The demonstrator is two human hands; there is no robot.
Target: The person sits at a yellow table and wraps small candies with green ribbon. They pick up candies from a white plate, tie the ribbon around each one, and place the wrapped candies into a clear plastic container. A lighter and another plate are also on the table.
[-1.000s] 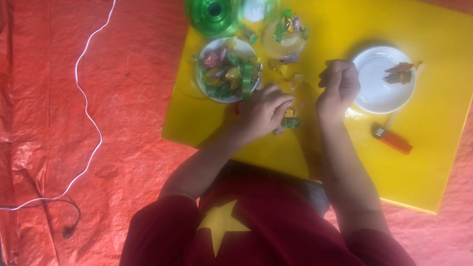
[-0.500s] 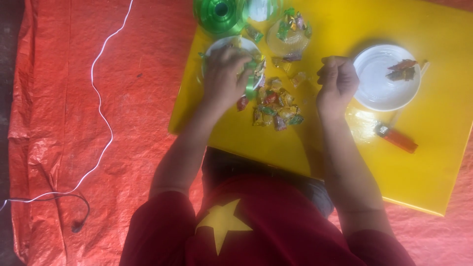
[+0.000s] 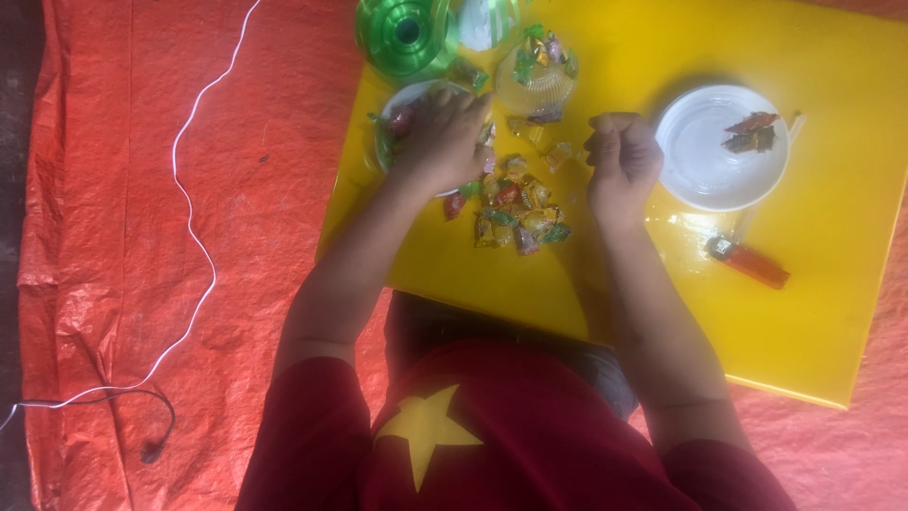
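Two white plates (image 3: 705,170), one lighter (image 3: 747,262), one candy pile (image 3: 515,208).

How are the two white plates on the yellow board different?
The right plate lies uncovered and holds only a few wrappers; the left plate is mostly hidden under the left hand. The right plate stands apart from the loose candies; the left plate borders them. Both are round and white.

You have one head view only: it looks steeply down from above onto the yellow board (image 3: 832,312), moderately near.
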